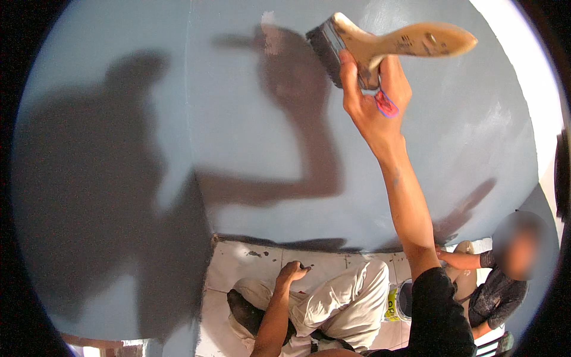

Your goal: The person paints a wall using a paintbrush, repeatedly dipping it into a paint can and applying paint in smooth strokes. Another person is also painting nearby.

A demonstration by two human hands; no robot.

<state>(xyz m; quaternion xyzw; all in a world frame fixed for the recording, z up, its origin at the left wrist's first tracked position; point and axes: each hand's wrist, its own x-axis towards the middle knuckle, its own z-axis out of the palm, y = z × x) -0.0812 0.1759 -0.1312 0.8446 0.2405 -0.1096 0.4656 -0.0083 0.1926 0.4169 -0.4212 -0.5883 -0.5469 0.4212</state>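
Note:
My right hand (377, 98) is raised in front of a blue-grey painted wall (250, 134). It grips a wide flat paintbrush (361, 44) around its metal ferrule and the base of the wooden handle. The dark bristles point left, close to the wall; whether they touch it I cannot tell. The handle sticks out to the right. Low down, my left hand (294, 271) is held with its fingers curled, over the floor near my bent legs (343, 299). Nothing shows clearly in it.
A paint bucket (405, 300) stands on the tiled floor (312, 263), right of my legs. Beyond it a person (495, 285) sits low by the wall. Dark paint spots mark the tiles. A wall corner (200, 196) lies left; a pale patch (270, 33) shows above.

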